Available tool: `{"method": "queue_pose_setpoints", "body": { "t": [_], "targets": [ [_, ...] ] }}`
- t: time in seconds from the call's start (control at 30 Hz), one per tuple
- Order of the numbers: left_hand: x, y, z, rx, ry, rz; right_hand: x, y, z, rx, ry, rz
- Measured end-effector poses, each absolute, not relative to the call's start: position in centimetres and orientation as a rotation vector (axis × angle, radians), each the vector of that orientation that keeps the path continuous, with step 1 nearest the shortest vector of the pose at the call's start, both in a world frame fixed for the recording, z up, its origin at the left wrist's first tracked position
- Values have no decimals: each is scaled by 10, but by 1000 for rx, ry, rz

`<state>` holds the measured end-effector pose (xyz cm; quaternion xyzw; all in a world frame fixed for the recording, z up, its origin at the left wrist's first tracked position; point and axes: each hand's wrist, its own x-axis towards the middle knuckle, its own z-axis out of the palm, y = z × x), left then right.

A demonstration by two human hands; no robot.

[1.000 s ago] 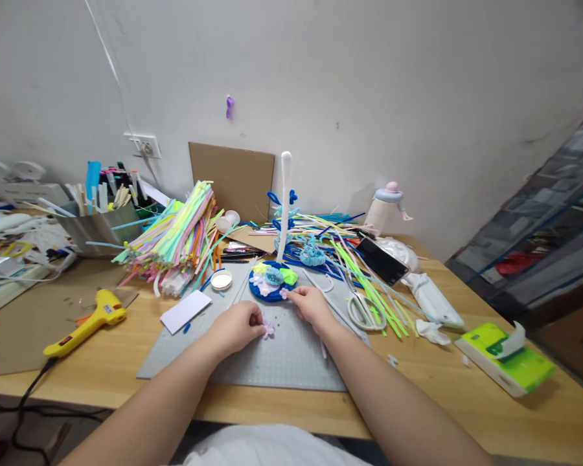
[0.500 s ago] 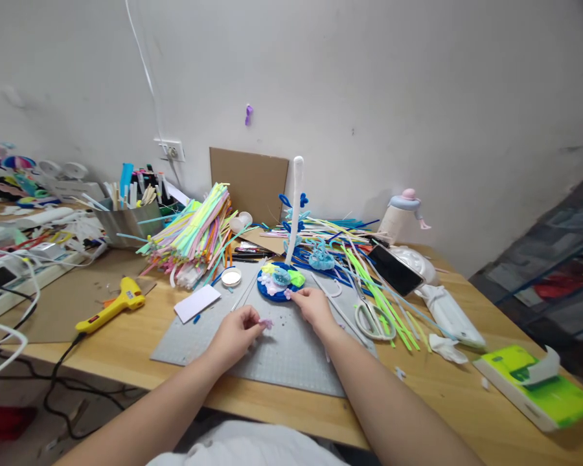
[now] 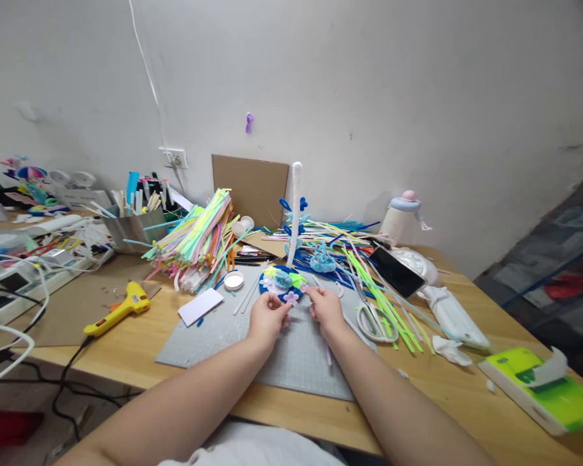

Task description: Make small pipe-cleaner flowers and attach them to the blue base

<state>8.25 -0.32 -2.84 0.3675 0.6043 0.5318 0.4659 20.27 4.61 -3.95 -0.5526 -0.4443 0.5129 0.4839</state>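
Note:
Both of my hands are at the front edge of a round blue base decorated with yellow, white, teal and green fuzzy pieces. A tall white fuzzy post rises from its back, with blue loops beside it. My left hand pinches a small pink flower in front of the base. Between the fingertips of my right hand is a second pink flower, close to the green piece. Whether either flower touches the base, I cannot tell. Under them lies a grey cutting mat.
A yellow glue gun lies to the left, near a bundle of pipe cleaners. A white card and a small round dish are on the mat. Scissors, a phone and a tissue pack are on the right.
My left hand has moved right and up, bringing its pink flower to the base. My right hand has shifted slightly right along the base with its flower. The view has turned slightly.

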Motion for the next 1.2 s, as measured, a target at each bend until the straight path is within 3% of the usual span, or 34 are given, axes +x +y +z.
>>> {"method": "queue_pose_setpoints", "body": {
  "t": [0.37,1.2],
  "targets": [
    [89,13,-35,766,1806,1228,207,46,-36,-1277,-996,1276],
    [89,17,-44,895,1894,1143,212,47,-33,-1237,-1360,1315]
  ]
}}
